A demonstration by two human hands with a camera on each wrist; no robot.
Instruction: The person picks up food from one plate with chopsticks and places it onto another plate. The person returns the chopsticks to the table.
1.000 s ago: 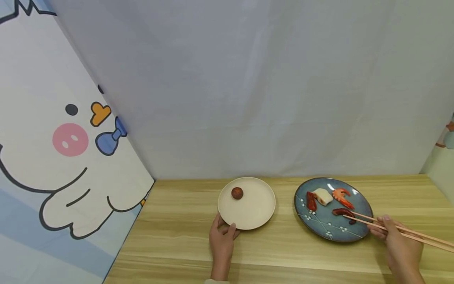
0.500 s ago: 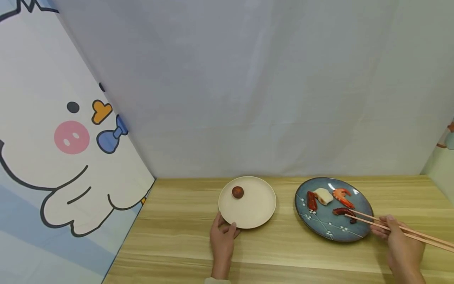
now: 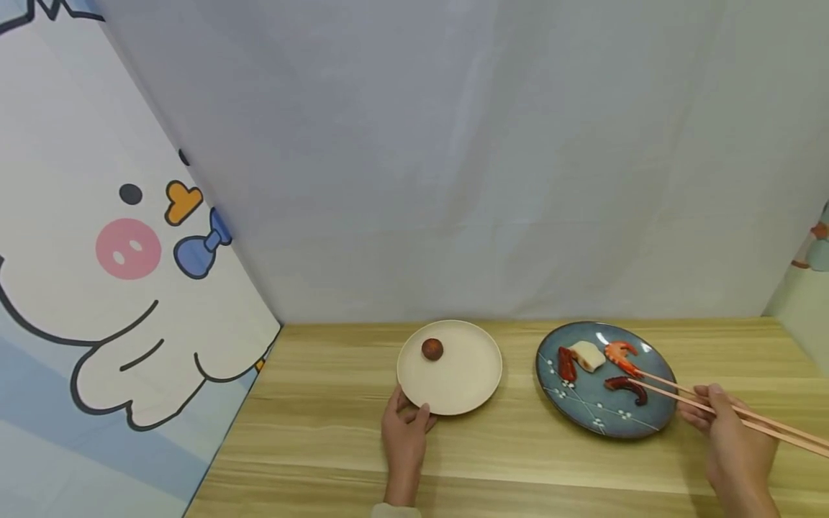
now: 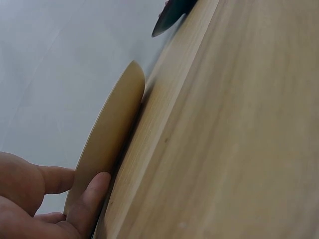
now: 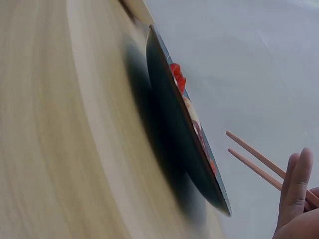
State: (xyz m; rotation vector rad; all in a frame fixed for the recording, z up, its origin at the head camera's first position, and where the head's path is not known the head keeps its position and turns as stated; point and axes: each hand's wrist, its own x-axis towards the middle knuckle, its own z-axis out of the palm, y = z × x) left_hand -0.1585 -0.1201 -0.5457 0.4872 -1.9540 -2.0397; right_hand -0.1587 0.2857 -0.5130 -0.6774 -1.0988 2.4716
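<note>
My left hand [image 3: 404, 435] holds the near left rim of a cream plate [image 3: 469, 374], thumb and fingers at its edge. A small brown ball [image 3: 432, 350] sits on that plate. In my right hand [image 3: 738, 439] is a pair of chopsticks [image 3: 686, 398], their tips parted. In the right wrist view, the chopsticks [image 5: 256, 159] stand above the blue plate [image 5: 169, 119]. From the head, the tips overlap a dark red octopus tentacle [image 3: 627, 387] and the tail of an orange shrimp [image 3: 620, 355]. A white piece of food [image 3: 587, 355] and a red-brown piece [image 3: 566, 365] lie to their left.
Both plates stand on a wooden table [image 3: 518, 467], side by side near its back edge. Behind them hangs a pale grey cloth [image 3: 492, 180]. A cartoon-printed panel [image 3: 162, 309] slopes along the left side.
The chopstick tips have shifted up and away across the blue plate, one now over the shrimp's tail. More of the tentacle shows. My left hand stays at the cream plate.
</note>
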